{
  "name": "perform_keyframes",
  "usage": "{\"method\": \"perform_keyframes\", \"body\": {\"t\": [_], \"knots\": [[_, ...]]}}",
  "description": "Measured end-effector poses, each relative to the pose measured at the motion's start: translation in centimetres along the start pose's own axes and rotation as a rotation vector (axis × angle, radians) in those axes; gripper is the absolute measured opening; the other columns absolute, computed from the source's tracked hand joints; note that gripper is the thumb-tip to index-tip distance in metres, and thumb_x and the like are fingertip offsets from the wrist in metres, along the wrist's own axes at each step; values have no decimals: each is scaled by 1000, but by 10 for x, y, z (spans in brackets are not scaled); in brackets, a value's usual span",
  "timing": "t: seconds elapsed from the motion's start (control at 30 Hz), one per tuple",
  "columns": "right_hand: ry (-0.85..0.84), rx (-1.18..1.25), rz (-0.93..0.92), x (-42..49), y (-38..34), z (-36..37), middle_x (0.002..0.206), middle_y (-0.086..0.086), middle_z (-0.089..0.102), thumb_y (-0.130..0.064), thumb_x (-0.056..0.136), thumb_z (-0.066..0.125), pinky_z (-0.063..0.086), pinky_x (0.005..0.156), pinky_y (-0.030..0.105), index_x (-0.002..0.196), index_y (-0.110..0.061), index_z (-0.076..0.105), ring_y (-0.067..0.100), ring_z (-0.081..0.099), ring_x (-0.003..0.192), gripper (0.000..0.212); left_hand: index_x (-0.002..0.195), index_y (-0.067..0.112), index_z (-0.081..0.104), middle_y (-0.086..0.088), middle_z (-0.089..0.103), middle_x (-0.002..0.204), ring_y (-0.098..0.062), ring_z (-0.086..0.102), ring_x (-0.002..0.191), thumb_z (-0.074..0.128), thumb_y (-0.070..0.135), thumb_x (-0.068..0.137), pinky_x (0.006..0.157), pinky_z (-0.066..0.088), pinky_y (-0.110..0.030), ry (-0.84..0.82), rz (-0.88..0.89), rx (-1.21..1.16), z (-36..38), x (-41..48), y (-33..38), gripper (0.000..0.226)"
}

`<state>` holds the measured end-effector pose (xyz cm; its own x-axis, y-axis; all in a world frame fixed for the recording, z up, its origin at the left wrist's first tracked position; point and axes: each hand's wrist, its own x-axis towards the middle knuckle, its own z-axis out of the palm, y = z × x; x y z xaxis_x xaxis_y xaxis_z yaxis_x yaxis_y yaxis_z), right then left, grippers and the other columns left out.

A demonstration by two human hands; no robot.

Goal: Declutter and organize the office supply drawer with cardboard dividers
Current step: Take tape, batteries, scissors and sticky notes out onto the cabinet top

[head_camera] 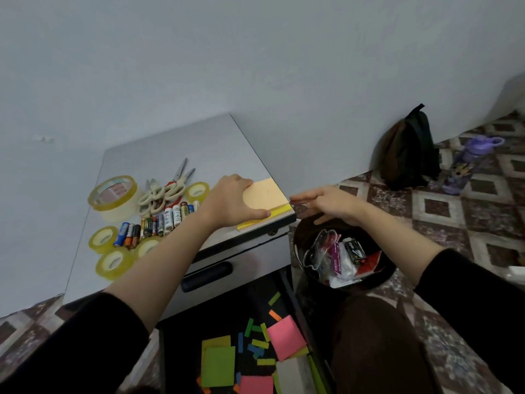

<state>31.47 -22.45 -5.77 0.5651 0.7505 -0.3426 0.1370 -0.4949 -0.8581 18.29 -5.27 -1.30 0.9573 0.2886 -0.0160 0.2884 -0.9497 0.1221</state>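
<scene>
A stack of orange and yellow sticky notes (267, 196) lies at the near right corner of the grey cabinet top (204, 149). My left hand (230, 200) rests on the stack's left side, thumb along its front edge. My right hand (326, 201) is flat, fingertips touching the stack's right edge, hovering over the bin. Below, the open drawer (250, 345) holds pink (285, 336), green (218, 365) and yellow sticky pads plus several loose coloured strips.
On the cabinet top lie several tape rolls (115, 197), scissors (166, 190) and a row of batteries (159, 223). A black bin (341, 251) with wrappers stands right of the cabinet. A backpack (409, 149) and purple bottle (466, 163) are by the wall.
</scene>
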Motion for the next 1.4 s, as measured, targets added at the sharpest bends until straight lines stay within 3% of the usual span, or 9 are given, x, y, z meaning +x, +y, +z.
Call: {"method": "perform_keyframes", "body": {"t": [0.13,0.27,0.63,0.77,0.9,1.0,1.07,1.23,1.4], "knots": [[16,86,-40,-1,0,7,131,-9,56,8,89,34,48,85,30,130,-25,56,13,56,112,57,132,10,48,-11,53,125,-26,44,115,60,72,66,91,36,-34,-15,-14,18,8,5,0,91],[4,147,-38,-3,2,8,130,-10,56,9,90,33,49,85,32,130,-26,55,12,59,104,57,122,10,52,-11,54,117,-25,44,110,62,64,72,82,34,-32,-35,11,53,14,10,0,74],[-11,150,-35,-2,4,9,134,-7,54,5,92,33,51,83,33,133,-25,53,18,62,106,54,120,9,52,-10,57,112,-24,48,103,57,68,73,75,33,-30,-63,32,95,21,14,-6,76],[-14,147,-32,-3,3,10,132,-9,55,2,94,37,51,88,36,132,-24,52,15,63,102,49,128,9,47,-10,54,122,-24,46,110,57,69,72,84,37,-34,-79,11,68,21,11,-5,83],[117,159,-57,-8,1,10,117,-1,60,-4,93,48,52,83,34,119,-16,60,17,63,95,31,141,10,34,-9,33,147,-25,30,134,64,62,72,107,28,-37,3,15,-17,18,-2,2,91],[259,174,-78,-17,-3,8,93,7,63,-8,90,58,53,65,25,92,-10,63,17,62,76,6,140,12,37,-8,30,149,-23,26,136,66,55,76,109,25,-37,116,44,-86,15,-16,4,82],[300,193,-90,-25,-7,8,79,6,60,-6,89,60,52,57,22,78,-11,59,14,59,61,12,137,12,42,-9,35,146,-23,30,134,67,47,79,108,25,-34,204,71,-139,15,-29,3,72],[199,169,-124,-49,-12,31,67,6,59,-5,88,60,52,57,23,73,-11,58,10,56,49,16,125,9,56,-11,55,126,-23,49,117,56,47,79,95,31,-21,378,149,-266,28,-77,5,60],[58,138,-124,-59,5,85,60,2,59,-2,89,59,47,49,21,70,-10,58,6,54,40,21,115,10,61,-4,60,112,-17,56,102,64,34,81,88,41,-22,312,161,-331,68,-134,-3,42]]}}
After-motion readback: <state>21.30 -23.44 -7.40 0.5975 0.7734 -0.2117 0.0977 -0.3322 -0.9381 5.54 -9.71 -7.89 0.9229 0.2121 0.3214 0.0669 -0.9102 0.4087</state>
